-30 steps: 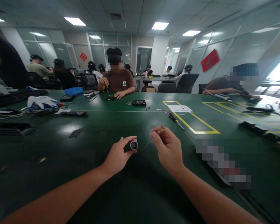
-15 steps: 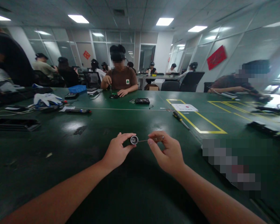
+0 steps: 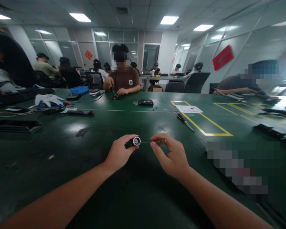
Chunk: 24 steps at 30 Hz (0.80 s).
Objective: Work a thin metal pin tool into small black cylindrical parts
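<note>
Near the middle of the green table, my left hand (image 3: 120, 152) is closed around a small black cylindrical part (image 3: 136, 141), its pale round rim and hollow end facing me. My right hand (image 3: 170, 156) grips the see-through brownish handle of a small screwdriver (image 3: 162, 141). The thin shaft points left, and its tip reaches the right side of the part's rim; whether it sits inside cannot be made out. Both hands are held just above the table, a short way apart.
A yellow-and-black screwdriver (image 3: 186, 122) lies beyond my right hand, near a paper sheet (image 3: 190, 109) and yellow tape. White gloves (image 3: 49, 101), a blue basket (image 3: 79, 90) and a pen-like tool (image 3: 80, 113) are at left. A co-worker (image 3: 124, 78) sits across the table.
The screwdriver now lies closer to level, and the round part has shifted very slightly. Both hands keep their grip. The co-worker's resting hand opposite has moved a little nearer their work.
</note>
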### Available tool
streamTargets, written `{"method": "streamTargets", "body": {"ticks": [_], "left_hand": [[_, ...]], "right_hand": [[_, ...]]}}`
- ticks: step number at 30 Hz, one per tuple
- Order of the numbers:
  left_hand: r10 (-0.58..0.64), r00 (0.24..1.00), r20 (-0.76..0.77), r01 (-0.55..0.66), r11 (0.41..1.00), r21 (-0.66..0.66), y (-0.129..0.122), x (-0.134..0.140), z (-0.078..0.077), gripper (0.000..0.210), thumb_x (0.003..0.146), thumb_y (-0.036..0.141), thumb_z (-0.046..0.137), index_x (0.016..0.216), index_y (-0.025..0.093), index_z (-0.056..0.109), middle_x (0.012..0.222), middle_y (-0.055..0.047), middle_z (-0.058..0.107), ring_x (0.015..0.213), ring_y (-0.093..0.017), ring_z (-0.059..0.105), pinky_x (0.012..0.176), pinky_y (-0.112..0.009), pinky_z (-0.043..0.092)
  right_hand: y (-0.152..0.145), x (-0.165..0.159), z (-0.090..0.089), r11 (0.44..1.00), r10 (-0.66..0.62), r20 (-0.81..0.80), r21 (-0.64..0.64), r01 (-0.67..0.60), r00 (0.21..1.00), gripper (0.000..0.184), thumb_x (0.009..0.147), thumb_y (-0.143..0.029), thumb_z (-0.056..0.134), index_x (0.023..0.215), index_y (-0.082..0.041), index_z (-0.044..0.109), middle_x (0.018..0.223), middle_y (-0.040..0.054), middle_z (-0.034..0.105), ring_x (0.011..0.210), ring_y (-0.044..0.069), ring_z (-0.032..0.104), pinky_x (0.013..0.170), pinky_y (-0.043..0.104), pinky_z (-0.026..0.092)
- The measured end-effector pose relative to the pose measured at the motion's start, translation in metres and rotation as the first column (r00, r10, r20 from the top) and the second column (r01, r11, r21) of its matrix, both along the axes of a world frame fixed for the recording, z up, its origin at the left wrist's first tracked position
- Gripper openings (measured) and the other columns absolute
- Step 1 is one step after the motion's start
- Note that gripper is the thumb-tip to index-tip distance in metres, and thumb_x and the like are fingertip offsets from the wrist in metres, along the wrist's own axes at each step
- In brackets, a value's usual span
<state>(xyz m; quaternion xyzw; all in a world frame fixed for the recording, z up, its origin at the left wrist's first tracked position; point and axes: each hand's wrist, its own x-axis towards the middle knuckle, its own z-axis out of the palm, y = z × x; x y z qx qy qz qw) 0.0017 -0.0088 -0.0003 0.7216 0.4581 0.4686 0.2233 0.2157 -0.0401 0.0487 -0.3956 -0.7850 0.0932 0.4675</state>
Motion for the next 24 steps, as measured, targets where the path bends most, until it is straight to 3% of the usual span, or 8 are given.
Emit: {"method": "streamTargets", "body": {"ticks": [9,24], "left_hand": [[-0.036,0.999,-0.016,0.037,0.998,0.055,-0.0013,-0.0013,0.0020,0.033,0.084,0.015,0.075,0.115,0.025,0.074,0.118,-0.004,0.075,0.111,-0.023,0.069,0.105,-0.042,0.052],[-0.036,0.999,-0.013,0.037,0.994,0.105,0.0020,-0.0026,-0.0028,0.032,0.084,0.013,0.076,0.115,0.024,0.074,0.118,-0.004,0.075,0.111,-0.022,0.069,0.104,-0.041,0.053]], "right_hand": [[-0.0003,-0.0029,0.0029,0.996,0.080,0.048,-0.034,-0.078,0.996,0.011,0.097,-0.025,0.059,0.104,-0.024,0.068,0.093,0.0037,0.075,0.082,0.019,0.072,0.077,0.033,0.056],[-0.0011,-0.0022,0.0020,0.991,0.125,0.103,0.025,-0.128,0.987,0.012,0.096,-0.020,0.061,0.104,-0.020,0.070,0.088,0.0024,0.073,0.078,0.015,0.070,0.073,0.028,0.054]]}}
